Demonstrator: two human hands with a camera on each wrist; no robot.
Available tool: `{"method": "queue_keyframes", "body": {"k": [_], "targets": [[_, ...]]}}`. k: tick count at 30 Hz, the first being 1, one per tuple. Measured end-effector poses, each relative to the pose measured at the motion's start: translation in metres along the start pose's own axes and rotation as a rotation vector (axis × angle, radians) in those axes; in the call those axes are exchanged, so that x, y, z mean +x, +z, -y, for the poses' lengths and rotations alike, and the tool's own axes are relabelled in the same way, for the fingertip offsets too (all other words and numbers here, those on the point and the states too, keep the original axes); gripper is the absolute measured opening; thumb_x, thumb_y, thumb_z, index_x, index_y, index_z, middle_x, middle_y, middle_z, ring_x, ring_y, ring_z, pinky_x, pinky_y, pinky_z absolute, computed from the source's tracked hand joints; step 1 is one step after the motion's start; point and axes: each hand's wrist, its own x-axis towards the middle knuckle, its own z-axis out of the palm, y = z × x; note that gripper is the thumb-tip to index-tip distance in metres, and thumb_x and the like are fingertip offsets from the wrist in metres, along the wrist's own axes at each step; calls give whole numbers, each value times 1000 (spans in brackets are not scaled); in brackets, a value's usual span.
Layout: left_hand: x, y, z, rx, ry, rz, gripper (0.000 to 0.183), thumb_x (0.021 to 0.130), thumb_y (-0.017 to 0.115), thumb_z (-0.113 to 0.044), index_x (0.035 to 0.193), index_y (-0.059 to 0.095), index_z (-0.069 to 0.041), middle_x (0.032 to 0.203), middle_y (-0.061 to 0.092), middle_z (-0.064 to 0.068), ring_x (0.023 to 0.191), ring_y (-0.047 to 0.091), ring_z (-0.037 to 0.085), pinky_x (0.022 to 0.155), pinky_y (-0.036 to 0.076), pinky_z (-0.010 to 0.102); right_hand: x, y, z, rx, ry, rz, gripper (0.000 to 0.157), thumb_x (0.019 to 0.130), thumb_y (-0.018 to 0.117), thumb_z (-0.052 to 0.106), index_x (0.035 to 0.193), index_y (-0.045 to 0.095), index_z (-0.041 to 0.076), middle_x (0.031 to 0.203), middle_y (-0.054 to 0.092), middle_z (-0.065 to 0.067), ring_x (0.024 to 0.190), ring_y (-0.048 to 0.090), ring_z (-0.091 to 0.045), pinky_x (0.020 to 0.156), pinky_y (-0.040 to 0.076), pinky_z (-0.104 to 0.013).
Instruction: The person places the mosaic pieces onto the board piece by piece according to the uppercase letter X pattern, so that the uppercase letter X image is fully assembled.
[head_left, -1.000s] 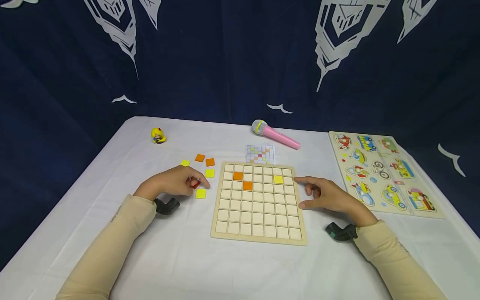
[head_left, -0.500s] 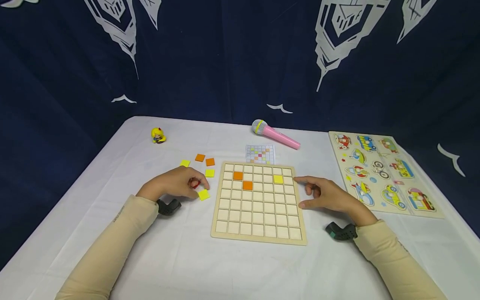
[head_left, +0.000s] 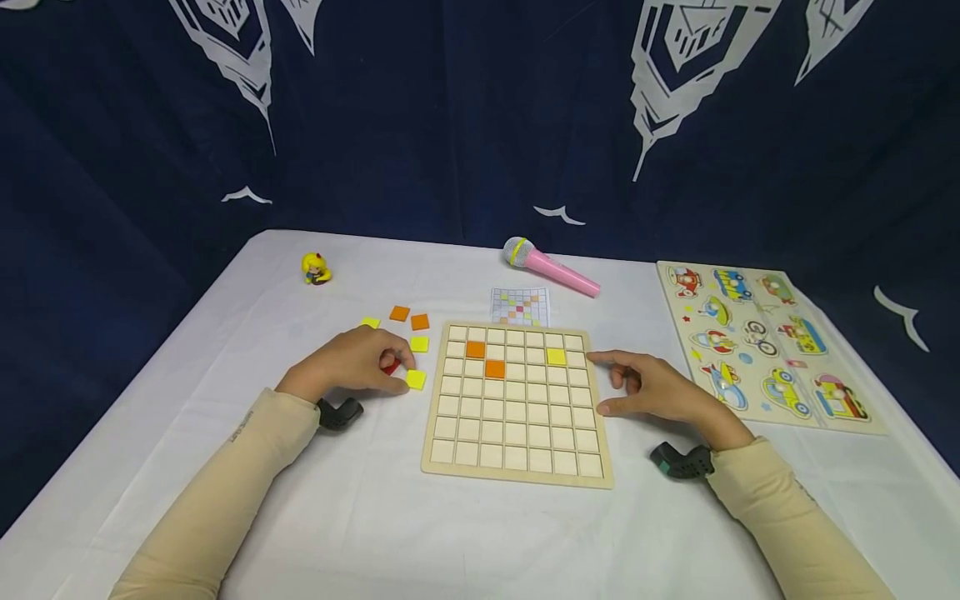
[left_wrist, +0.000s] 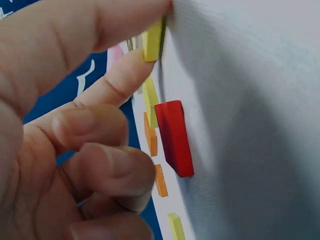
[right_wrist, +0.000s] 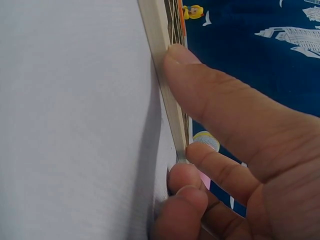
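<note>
In the head view my left hand (head_left: 348, 362), left of the grid board, pinches a yellow tile (head_left: 416, 380) between thumb and index finger. The left wrist view has this yellow tile (left_wrist: 152, 42) between the two fingertips. Close by, partly behind the fingers, a red tile (head_left: 391, 367) lies on the cloth. The wooden grid board (head_left: 517, 479) carries two orange tiles (head_left: 476, 349) and one yellow tile (head_left: 556, 357) among plain squares. My right hand (head_left: 660, 387) rests at the board's right edge; its thumb and index fingertip touch the wooden rim (right_wrist: 167, 95).
Beyond the left hand lie two orange tiles (head_left: 400, 313) and yellow tiles (head_left: 419, 344). A printed pattern card (head_left: 520, 307) sits behind the board, with a pink microphone (head_left: 555, 268) farther back. A small figurine (head_left: 316, 268) stands far left, a vehicle puzzle board (head_left: 750, 350) right.
My left hand has come to the yellow tile, which has turned and shifted slightly right towards the board. The right hand stays in place at the rim.
</note>
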Motion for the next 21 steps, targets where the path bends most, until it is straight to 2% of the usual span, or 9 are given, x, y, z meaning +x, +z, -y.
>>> {"method": "queue_keyframes", "body": {"k": [10,21], "targets": [[4,4,-3,33,61,-92,24,83,88,-21,103,78,-14,64,44,-7,62,42,11,64,32,30,0,0,2,10,-4,-2,72,87,91,10,148,57,-9,95,54,-4,71,44,-10,64,40,-27],[4,10,-18,-39,117,-181,24,79,86,-22,101,77,-16,64,42,-7,62,40,10,61,31,28,0,0,2,1,8,-1,72,87,91,12,147,58,-9,95,53,-4,72,44,-11,65,40,-28]]}}
